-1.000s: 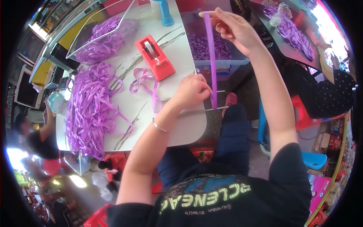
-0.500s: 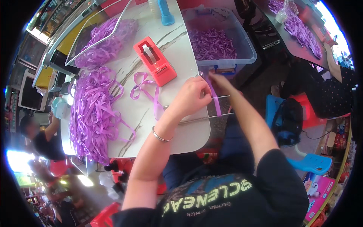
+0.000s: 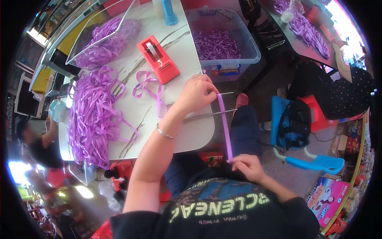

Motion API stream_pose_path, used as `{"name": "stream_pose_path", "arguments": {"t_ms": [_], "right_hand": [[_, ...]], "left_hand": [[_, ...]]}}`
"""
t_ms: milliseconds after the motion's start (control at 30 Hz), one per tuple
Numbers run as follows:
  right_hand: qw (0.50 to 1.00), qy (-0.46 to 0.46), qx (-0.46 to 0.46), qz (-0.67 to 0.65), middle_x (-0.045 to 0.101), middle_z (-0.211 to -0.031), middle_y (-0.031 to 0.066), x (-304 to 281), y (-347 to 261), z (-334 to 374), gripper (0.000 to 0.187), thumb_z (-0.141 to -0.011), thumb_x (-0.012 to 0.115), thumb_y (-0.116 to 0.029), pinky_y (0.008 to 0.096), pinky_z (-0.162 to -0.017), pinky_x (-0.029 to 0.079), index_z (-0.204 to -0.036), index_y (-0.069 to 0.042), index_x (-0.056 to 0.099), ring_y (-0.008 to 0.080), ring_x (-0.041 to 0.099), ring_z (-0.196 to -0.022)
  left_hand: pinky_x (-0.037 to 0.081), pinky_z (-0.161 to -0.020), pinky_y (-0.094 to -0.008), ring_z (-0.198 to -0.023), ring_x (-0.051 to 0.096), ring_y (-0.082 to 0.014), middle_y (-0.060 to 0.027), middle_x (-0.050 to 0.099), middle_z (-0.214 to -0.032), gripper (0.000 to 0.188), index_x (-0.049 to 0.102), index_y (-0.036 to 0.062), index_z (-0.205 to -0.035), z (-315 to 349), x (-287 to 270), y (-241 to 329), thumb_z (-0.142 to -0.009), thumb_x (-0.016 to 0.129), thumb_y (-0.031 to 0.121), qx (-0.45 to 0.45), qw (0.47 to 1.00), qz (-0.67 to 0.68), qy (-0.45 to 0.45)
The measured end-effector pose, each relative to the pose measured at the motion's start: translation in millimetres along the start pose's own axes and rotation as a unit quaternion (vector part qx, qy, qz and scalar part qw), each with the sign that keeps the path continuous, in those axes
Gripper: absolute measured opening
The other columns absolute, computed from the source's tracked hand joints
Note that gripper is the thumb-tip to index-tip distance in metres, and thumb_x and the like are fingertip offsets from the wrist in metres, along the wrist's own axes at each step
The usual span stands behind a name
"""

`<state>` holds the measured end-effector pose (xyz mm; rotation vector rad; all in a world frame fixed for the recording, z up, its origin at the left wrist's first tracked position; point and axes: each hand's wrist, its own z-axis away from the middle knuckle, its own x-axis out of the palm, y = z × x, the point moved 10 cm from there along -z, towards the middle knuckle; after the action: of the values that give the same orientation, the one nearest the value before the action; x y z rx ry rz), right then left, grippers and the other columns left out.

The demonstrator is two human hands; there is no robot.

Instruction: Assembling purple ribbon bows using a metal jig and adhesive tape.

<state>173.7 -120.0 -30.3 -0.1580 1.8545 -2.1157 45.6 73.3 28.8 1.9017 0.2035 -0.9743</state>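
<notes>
A purple ribbon runs taut between my two hands, past the table's right edge. My left hand is closed on its upper part, just above two thin metal rods that jut out over the edge. Close to my body, my right hand pinches the ribbon's lower end between thumb and fingers. To the left of my left hand, a looped length of purple ribbon lies on the table. A red tape dispenser stands just beyond it.
A big heap of purple ribbons covers the left of the white marbled table. Beyond the right edge stands a clear plastic bin with short purple pieces inside. A blue chair is at right; another person sits beyond it.
My right hand has come from beside my left hand down toward my body, drawing the ribbon out straight. My left hand stays by the rods. The whole view has shifted slightly.
</notes>
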Motion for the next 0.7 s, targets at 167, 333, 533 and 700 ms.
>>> {"name": "stream_pose_path", "arguments": {"t_ms": [167, 333, 533, 700], "right_hand": [[0.984, -0.052, -0.168, -0.038, 0.057, -0.067, 0.0034, -19, -113, -39, 0.021, -0.081, 0.054, -0.005, 0.0198, -0.052, 0.039, -0.1, 0.0, 0.062, 0.0079, 0.053, -0.057], [0.981, 0.002, -0.161, -0.111, 0.049, -0.063, -0.0021, -43, -129, -144, 0.023, -0.09, 0.045, -0.015, 0.0179, -0.052, 0.035, -0.101, -0.001, 0.059, 0.0034, 0.044, -0.057], [0.992, -0.017, -0.018, -0.126, 0.047, -0.063, -0.0079, -47, -65, -220, 0.021, -0.089, 0.05, -0.023, 0.0164, -0.047, 0.026, -0.096, -0.008, 0.063, 0.0, 0.036, -0.054], [0.986, -0.006, 0.047, -0.159, 0.049, -0.066, -0.0084, -46, 21, -240, 0.02, -0.087, 0.054, -0.025, 0.0155, -0.044, 0.024, -0.097, -0.01, 0.064, 0.0004, 0.037, -0.05]], "left_hand": [[0.043, -0.078, -0.0346, -0.084, 0.051, -0.0258, -0.0083, 0.057, -0.084, 0.014, 0.069, 0.0077, -0.073, -2, 1, 2, -0.068, 0.058, 0.014, 0.018, 1.0, 0.0, 0.01], [0.042, -0.078, -0.0343, -0.084, 0.051, -0.0257, -0.0087, 0.056, -0.082, 0.017, 0.068, 0.0058, -0.077, -1, 1, 0, -0.068, 0.053, 0.008, 0.008, 1.0, 0.008, -0.01], [0.042, -0.071, -0.0334, -0.079, 0.051, -0.0254, -0.009, 0.055, -0.079, 0.013, 0.064, 0.0028, -0.074, 0, -4, 6, -0.068, 0.052, 0.005, 0.019, 0.999, 0.002, 0.026], [0.042, -0.068, -0.0324, -0.077, 0.051, -0.0251, -0.0097, 0.055, -0.077, 0.013, 0.062, 0.0013, -0.078, -4, -5, -3, -0.069, 0.053, 0.006, -0.032, 0.998, 0.036, 0.035]]}}
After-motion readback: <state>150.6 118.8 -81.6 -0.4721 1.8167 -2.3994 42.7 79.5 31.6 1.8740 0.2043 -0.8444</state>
